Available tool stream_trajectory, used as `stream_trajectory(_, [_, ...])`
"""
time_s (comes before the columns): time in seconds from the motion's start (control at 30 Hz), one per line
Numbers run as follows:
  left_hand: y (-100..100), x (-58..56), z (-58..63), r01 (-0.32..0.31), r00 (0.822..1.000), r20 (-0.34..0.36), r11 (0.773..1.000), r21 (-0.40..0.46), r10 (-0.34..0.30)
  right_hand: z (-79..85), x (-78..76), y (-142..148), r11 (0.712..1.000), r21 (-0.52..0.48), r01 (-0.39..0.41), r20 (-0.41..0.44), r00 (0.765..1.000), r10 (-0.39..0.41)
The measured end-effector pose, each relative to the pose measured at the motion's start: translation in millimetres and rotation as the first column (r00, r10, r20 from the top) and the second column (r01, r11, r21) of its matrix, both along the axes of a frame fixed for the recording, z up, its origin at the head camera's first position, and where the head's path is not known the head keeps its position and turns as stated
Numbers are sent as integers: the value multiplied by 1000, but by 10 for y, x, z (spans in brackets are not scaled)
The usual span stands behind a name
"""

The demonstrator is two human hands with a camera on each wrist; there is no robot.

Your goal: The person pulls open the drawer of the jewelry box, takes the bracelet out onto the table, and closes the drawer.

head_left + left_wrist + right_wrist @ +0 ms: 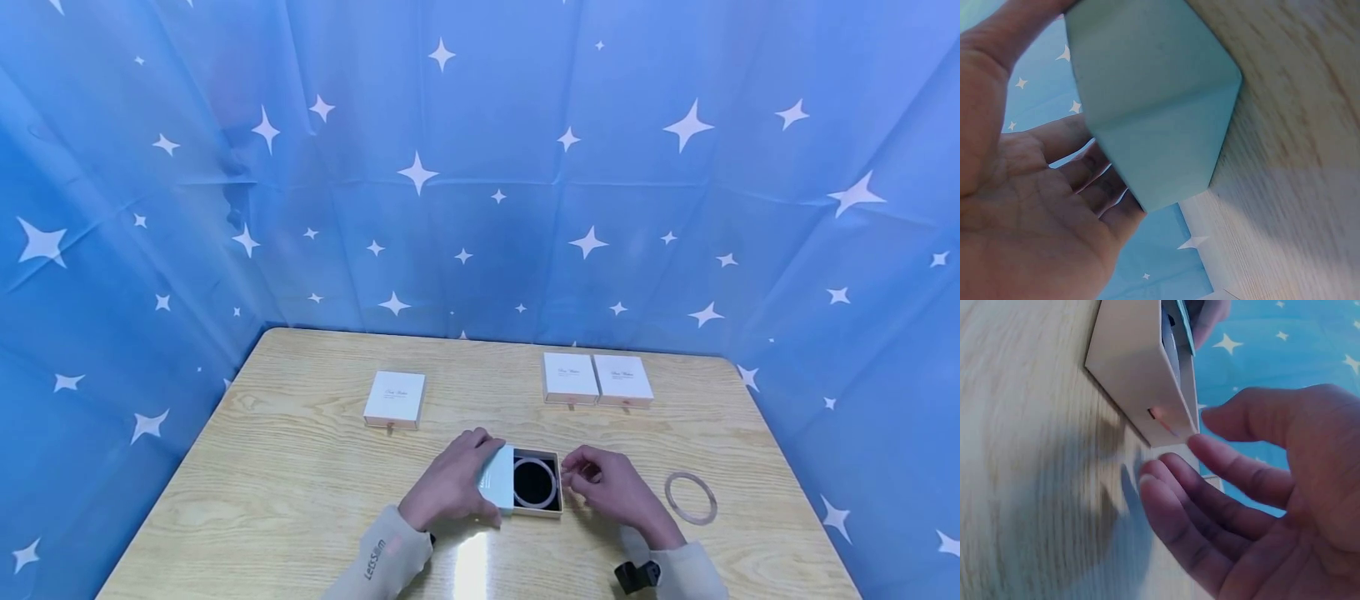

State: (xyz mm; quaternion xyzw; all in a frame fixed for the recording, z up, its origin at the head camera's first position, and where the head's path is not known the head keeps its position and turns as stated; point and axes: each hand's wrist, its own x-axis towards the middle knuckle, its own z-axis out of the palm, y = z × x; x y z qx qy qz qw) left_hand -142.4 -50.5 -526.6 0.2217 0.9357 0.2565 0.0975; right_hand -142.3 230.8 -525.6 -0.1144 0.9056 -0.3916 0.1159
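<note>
A small box with a pale teal sleeve (496, 477) lies on the table, its cream drawer (537, 513) slid partway out to the right. Inside the drawer, on black lining, sits a pale ring-shaped bangle (553, 477). My left hand (452, 482) grips the sleeve from the left, thumb on the near side and fingers on the far side; the left wrist view shows the teal sleeve (1160, 137) close up. Just off the drawer's end is my right hand (611, 487), fingers loosely bent. There, a short ribbon tab (1165, 422) sticks out near the thumb and index fingertips.
A second pale bangle (691, 498) lies flat on the wood table (300, 500), right of my right hand. One white box (395, 398) stands at the back left. Two more, a white box (570, 377) and its neighbouring white box (623, 379), sit at the back right.
</note>
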Motion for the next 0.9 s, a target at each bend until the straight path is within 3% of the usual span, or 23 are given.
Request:
stream_trajectory(0.27, [-3,-9,-4,1,1000,0,1000,8,-1,56,56,-71,995,-6,-103,-166,981,100])
stream_trajectory(0.47, [1,-9,-5,2,1000,-7,1000,6,-2,65,102,-136,994,40,-97,-224,969,104])
stream_trajectory(0.7, [1,-11,-5,2,1000,-14,1000,13,-2,79,156,-237,984,139,-112,-358,921,155])
stream_trajectory(0.9, [-5,-8,-14,8,1000,-19,1000,17,-7,58,190,-340,970,203,-135,-396,894,207])
